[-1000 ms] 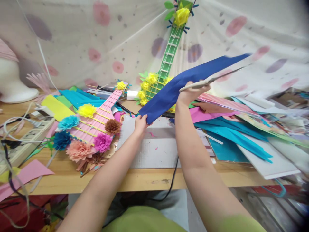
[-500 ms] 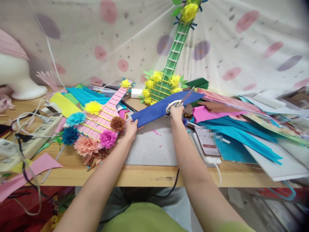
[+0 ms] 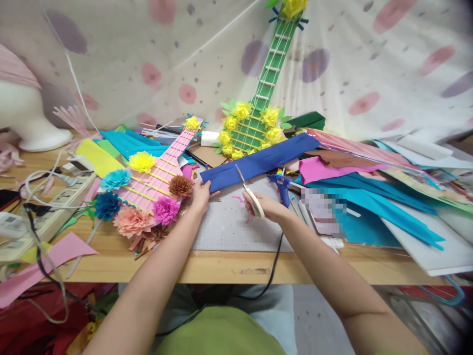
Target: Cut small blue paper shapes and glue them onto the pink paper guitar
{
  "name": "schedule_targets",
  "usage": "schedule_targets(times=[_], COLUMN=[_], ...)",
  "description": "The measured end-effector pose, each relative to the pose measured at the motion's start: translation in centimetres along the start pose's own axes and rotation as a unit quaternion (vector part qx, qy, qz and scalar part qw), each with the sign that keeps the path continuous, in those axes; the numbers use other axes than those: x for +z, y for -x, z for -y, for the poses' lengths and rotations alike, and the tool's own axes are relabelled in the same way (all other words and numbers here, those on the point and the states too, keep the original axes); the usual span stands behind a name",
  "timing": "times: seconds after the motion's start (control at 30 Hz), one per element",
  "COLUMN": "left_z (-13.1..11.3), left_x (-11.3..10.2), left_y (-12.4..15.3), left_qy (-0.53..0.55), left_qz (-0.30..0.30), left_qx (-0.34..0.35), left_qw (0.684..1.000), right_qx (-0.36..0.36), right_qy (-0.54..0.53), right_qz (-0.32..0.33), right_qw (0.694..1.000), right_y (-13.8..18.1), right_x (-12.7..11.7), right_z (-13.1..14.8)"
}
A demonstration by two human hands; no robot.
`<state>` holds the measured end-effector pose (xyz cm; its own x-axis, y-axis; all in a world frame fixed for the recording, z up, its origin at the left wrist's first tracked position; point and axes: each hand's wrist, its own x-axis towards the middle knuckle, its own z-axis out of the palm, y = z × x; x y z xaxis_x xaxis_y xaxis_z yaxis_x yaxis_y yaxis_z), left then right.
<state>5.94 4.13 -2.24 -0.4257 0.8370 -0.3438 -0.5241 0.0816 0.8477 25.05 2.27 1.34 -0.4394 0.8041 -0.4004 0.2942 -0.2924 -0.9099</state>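
Observation:
A long folded strip of dark blue crepe paper (image 3: 273,157) slants across the middle of the desk. Its near left end is pinched by my left hand (image 3: 202,194). My right hand (image 3: 263,206) holds scissors with white handles (image 3: 255,201), their blades pointing up and left at the strip's lower edge. Whether the blades touch the paper I cannot tell. Under both hands lies a grey cutting mat (image 3: 229,231). Left of my left hand rests a pink paper guitar (image 3: 157,182) with paper flowers, and a green one (image 3: 264,93) leans upright behind the strip.
A blue glue gun (image 3: 283,187) lies right of my right hand, beside a phone (image 3: 321,217), partly blurred out. Blue paper sheets (image 3: 388,197) pile up on the right. On the left are a power strip (image 3: 70,197), cables and a white foam head (image 3: 33,113).
The scissors have come down and left from the strip's far part to its lower edge, uncovering the glue gun. My left hand still holds the strip's end.

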Motion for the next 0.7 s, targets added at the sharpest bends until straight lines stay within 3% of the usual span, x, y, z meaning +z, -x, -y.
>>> schedule_targets(times=[0.07, 0.17, 0.3, 0.43, 0.6, 0.7], left_z=[-0.2, -0.8, -1.6, -2.1, -2.3, -2.4], left_x=[0.0, -0.3, -0.8, -0.9, -0.4, 0.0], left_y=[-0.1, -0.1, -0.1, -0.2, -0.1, 0.3], left_qy=[-0.025, -0.109, -0.169, -0.157, -0.118, -0.101], left_qz=[0.004, 0.008, 0.031, 0.026, 0.027, 0.035], left_qx=[-0.01, -0.028, -0.033, -0.023, -0.031, -0.035], left_qw=[1.0, 0.994, 0.985, 0.987, 0.992, 0.994], right_qx=[0.056, 0.12, 0.158, 0.155, 0.163, 0.18], right_qy=[-0.032, -0.031, -0.003, 0.04, 0.047, 0.039], right_qz=[0.091, 0.149, 0.162, 0.162, 0.232, 0.231], right_qw=[0.994, 0.981, 0.974, 0.974, 0.958, 0.955], right_y=[0.3, 0.2, -0.6, -0.7, 0.2, 0.2], right_x=[0.0, -0.2, -0.4, -0.5, -0.8, -0.5], right_z=[-0.1, 0.2, 0.9, 1.1, 0.8, 0.7])
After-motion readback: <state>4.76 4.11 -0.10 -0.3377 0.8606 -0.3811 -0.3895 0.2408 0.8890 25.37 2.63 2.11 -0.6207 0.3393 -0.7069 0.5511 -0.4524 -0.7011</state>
